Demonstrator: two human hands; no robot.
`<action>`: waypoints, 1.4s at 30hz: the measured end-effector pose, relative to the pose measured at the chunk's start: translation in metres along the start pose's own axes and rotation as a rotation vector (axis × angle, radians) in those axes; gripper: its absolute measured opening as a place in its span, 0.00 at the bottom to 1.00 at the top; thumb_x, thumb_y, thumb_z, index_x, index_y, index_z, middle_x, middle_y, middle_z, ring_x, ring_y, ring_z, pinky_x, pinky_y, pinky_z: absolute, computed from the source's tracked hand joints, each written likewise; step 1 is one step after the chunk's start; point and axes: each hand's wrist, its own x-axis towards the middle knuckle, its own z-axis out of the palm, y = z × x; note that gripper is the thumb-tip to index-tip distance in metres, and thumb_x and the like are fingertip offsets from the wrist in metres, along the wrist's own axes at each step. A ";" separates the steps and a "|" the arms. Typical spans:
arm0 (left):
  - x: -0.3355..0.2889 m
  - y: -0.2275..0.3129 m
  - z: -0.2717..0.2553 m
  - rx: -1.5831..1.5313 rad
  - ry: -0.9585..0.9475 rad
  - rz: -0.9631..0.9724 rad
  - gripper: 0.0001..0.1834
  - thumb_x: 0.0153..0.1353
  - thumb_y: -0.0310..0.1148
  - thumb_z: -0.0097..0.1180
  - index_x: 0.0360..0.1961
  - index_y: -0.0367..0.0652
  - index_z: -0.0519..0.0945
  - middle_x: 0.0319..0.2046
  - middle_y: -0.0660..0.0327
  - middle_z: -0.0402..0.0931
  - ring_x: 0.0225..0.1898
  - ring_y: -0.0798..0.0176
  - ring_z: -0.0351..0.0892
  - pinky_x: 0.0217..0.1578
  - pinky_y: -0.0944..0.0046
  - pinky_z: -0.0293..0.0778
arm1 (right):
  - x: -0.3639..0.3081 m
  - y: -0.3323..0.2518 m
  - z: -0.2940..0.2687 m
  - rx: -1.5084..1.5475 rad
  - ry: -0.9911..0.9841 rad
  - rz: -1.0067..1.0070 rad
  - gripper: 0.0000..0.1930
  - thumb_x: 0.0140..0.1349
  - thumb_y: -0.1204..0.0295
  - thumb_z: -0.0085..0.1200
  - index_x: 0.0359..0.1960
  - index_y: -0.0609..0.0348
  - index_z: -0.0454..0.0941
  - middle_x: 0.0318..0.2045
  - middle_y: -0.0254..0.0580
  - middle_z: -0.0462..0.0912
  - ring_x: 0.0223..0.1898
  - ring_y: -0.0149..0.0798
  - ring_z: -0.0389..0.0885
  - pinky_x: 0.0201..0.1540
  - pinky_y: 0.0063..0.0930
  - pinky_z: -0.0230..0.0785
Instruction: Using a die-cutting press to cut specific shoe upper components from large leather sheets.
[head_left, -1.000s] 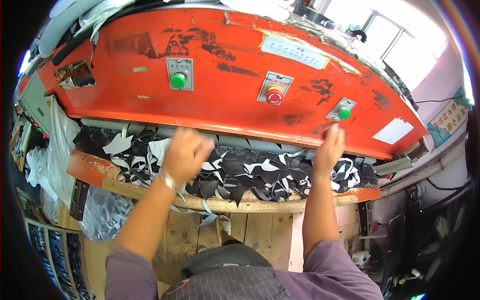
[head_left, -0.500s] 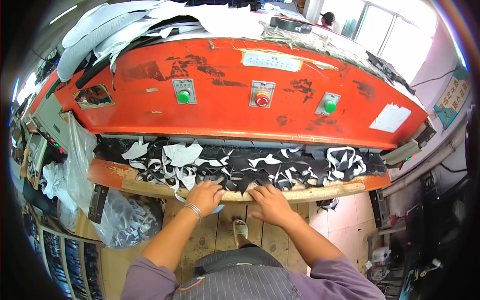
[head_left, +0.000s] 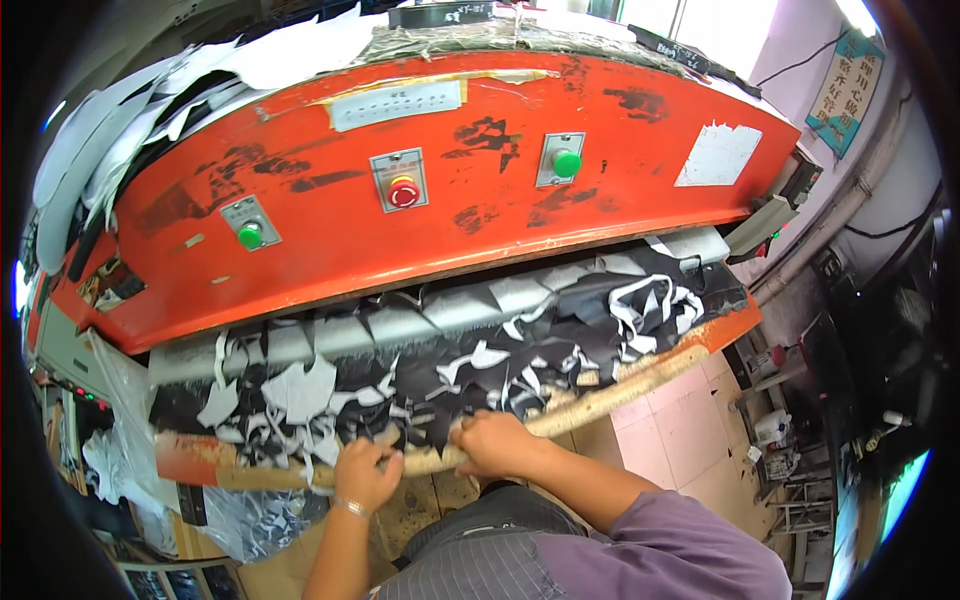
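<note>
A pale cutting board [head_left: 640, 372] with a worn front edge lies on the red-ended bed of a press machine. Black and white scraps of cut sheet material [head_left: 300, 388] litter it, some tangled into loops. My left hand [head_left: 366, 474] is curled over the board's front edge, thumb a little apart from the fingers. To its right, my right hand [head_left: 492, 443] has its fingers bent over the same edge, close to black scraps; its fingertips are partly hidden. Behind the scraps runs a strip of grey-white sheet [head_left: 420, 318] with cut lines.
The machine's red beam [head_left: 330, 250] spans above the bed, with two green buttons [head_left: 566, 163] and a red stop knob [head_left: 403, 191]. White sheets [head_left: 290, 55] are piled on top at left. A clear plastic bag [head_left: 262, 515] of scraps stands below left.
The board has come out toward me from under the beam, baring the grey-white strip behind the scraps. My hands have curled more over its edge. My view has turned right.
</note>
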 end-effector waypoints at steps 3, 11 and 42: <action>0.034 -0.008 -0.024 -0.302 -0.361 -0.286 0.08 0.51 0.36 0.64 0.29 0.43 0.85 0.26 0.57 0.77 0.28 0.60 0.77 0.30 0.64 0.72 | 0.049 0.016 -0.060 0.237 -0.194 0.133 0.29 0.48 0.52 0.64 0.49 0.54 0.77 0.41 0.47 0.81 0.48 0.51 0.76 0.46 0.40 0.74; 0.183 -0.065 0.010 -1.106 -0.084 -0.437 0.36 0.54 0.19 0.58 0.65 0.31 0.59 0.59 0.53 0.66 0.35 0.68 0.78 0.39 0.70 0.74 | 0.230 0.086 -0.095 0.019 0.292 0.194 0.40 0.39 0.57 0.71 0.57 0.49 0.68 0.63 0.59 0.61 0.61 0.56 0.62 0.54 0.46 0.68; 0.052 -0.071 -0.013 -0.058 0.131 -0.748 0.29 0.57 0.43 0.61 0.55 0.37 0.72 0.47 0.46 0.76 0.46 0.47 0.78 0.48 0.54 0.73 | 0.127 0.298 -0.498 -0.630 0.874 0.730 0.31 0.53 0.51 0.60 0.55 0.55 0.71 0.53 0.46 0.75 0.56 0.46 0.71 0.55 0.49 0.64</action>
